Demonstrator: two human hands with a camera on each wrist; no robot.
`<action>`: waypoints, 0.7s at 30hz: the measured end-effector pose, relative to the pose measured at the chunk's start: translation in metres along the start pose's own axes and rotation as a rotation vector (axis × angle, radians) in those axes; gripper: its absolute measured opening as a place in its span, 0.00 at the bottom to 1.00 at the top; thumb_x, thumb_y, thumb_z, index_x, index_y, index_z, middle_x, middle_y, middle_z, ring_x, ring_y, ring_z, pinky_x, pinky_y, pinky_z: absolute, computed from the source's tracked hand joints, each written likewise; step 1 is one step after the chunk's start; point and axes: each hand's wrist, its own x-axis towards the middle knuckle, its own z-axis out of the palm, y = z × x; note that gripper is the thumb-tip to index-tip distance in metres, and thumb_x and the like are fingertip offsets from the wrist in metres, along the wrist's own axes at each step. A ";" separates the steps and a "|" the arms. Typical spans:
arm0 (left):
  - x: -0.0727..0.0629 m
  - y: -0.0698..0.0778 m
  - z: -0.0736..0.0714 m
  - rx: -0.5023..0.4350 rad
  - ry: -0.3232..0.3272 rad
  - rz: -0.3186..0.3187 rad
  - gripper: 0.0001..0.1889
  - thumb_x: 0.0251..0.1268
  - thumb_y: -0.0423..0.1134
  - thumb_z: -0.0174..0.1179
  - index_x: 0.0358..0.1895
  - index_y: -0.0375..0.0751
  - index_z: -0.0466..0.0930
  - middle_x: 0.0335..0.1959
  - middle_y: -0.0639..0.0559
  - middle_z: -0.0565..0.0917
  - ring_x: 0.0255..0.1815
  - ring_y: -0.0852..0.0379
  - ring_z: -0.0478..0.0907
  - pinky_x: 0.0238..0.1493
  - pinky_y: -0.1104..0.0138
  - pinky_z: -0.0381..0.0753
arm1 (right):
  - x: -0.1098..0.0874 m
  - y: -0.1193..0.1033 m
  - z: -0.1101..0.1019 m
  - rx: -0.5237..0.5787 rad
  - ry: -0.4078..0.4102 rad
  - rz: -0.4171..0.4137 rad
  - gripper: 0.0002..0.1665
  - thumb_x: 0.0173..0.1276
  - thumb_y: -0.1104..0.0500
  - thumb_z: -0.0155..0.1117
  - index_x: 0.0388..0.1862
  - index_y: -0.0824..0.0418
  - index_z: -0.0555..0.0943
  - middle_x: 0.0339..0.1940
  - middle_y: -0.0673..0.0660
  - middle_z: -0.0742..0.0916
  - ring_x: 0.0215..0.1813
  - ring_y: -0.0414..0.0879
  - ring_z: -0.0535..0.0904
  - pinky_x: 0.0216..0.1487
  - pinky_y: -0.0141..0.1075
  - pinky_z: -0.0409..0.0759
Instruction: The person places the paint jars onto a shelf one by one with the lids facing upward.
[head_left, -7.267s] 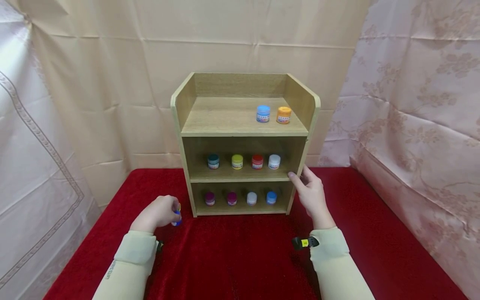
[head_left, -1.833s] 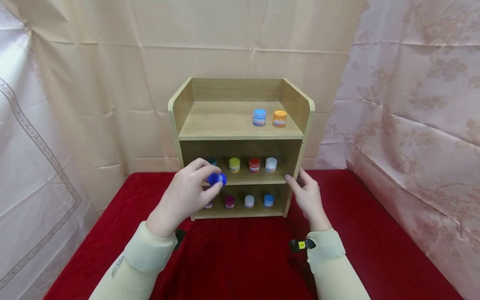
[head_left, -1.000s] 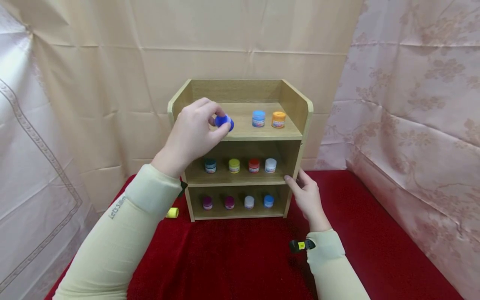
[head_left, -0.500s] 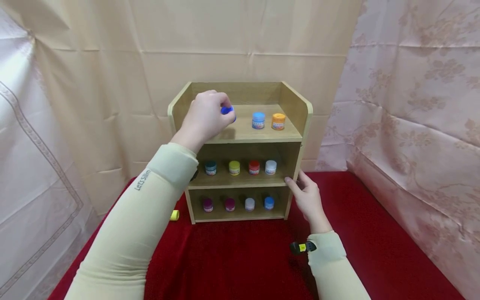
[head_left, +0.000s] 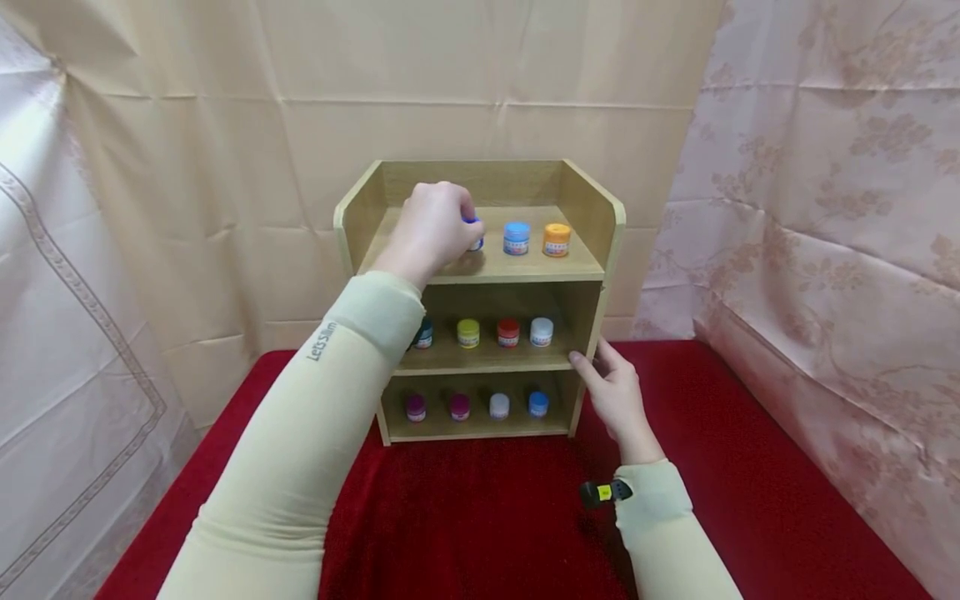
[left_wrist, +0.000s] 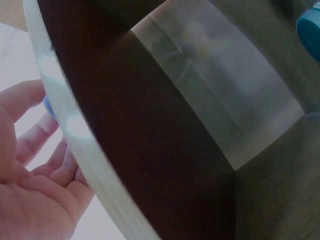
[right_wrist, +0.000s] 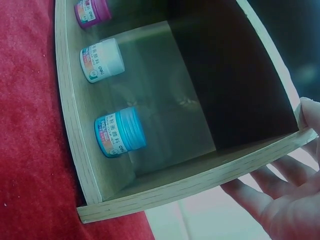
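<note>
My left hand (head_left: 435, 225) pinches a dark blue paint jar (head_left: 477, 244) at the top board of the wooden shelf unit (head_left: 480, 277), left of a light blue jar (head_left: 516, 239) and an orange jar (head_left: 557, 240). The fingers cover most of it. Only a sliver of the blue jar (left_wrist: 48, 106) shows past the shelf edge in the left wrist view. My right hand (head_left: 618, 396) grips the unit's right side panel, thumb at the middle board's front corner. In the right wrist view, its fingers (right_wrist: 255, 197) lie along the panel's outside.
The middle shelf bears dark teal (head_left: 423, 334), yellow (head_left: 468, 333), red (head_left: 508, 333) and white (head_left: 542, 332) jars. Below stand two purple jars (head_left: 416, 407), a white jar (head_left: 498, 406) and a blue jar (head_left: 537, 404). The unit rests on a red cloth (head_left: 480, 517); curtains (head_left: 225, 208) hang behind.
My left hand has lifted the dark blue jar from the cloth, left of the unit, to the top shelf. The yellow jar seen there earlier is now behind my left arm. My right hand keeps its hold.
</note>
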 end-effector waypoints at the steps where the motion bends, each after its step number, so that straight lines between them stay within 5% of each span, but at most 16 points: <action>1: 0.001 0.001 0.001 0.004 -0.005 -0.011 0.07 0.68 0.42 0.62 0.37 0.45 0.86 0.41 0.51 0.85 0.43 0.53 0.79 0.49 0.61 0.80 | 0.000 0.000 0.000 0.001 0.001 -0.001 0.35 0.74 0.48 0.66 0.77 0.48 0.70 0.68 0.59 0.80 0.63 0.59 0.80 0.59 0.54 0.79; 14: 0.006 0.001 0.013 0.023 0.011 -0.042 0.09 0.68 0.45 0.64 0.36 0.44 0.87 0.39 0.50 0.86 0.44 0.52 0.78 0.49 0.60 0.79 | -0.007 -0.031 0.002 -0.001 -0.011 0.002 0.33 0.76 0.61 0.63 0.77 0.61 0.68 0.67 0.68 0.79 0.62 0.64 0.79 0.59 0.57 0.78; 21: 0.007 0.004 0.017 0.016 0.022 -0.044 0.09 0.69 0.45 0.64 0.34 0.44 0.86 0.37 0.51 0.85 0.42 0.53 0.78 0.46 0.61 0.79 | 0.000 -0.005 0.001 0.012 0.003 0.022 0.33 0.76 0.55 0.64 0.77 0.53 0.70 0.67 0.63 0.80 0.63 0.60 0.79 0.60 0.54 0.79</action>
